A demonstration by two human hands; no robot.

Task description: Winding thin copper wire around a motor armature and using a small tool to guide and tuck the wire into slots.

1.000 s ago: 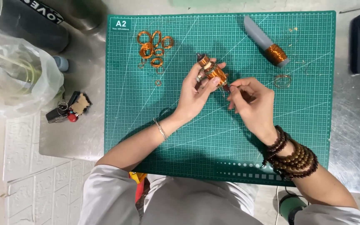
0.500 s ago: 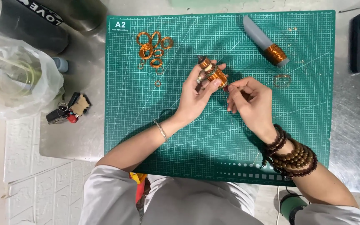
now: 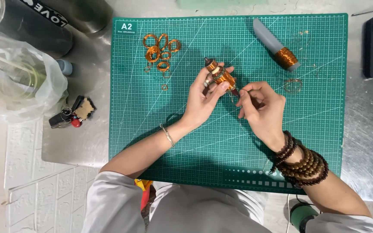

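Over the middle of the green cutting mat [image 3: 152, 142] that covers the desk [image 3: 368, 129], the left hand [image 3: 203, 101] holds a small spool wound with copper wire [image 3: 221, 75], its fingers closed around the spool's near side with the thumb and fingertips pressed on the winding. Just to the right, the right hand [image 3: 262, 110] has thumb and forefinger pinched together close to the spool's lower end, seemingly on a fine strand of wire, though the strand is too thin to make out for certain. The two hands sit nearly touching, with the spool tilted between them and lifted a little off the mat. Up and to the left on the mat lies a loose cluster of copper wire rings [image 3: 160, 49], well apart from the hands. Toward the upper right lies a grey tool with copper wire wound on its tip [image 3: 277, 45], and just below it a single thin wire loop [image 3: 293, 85]. A stack of brown bead bracelets [image 3: 303, 164] circles the right wrist.
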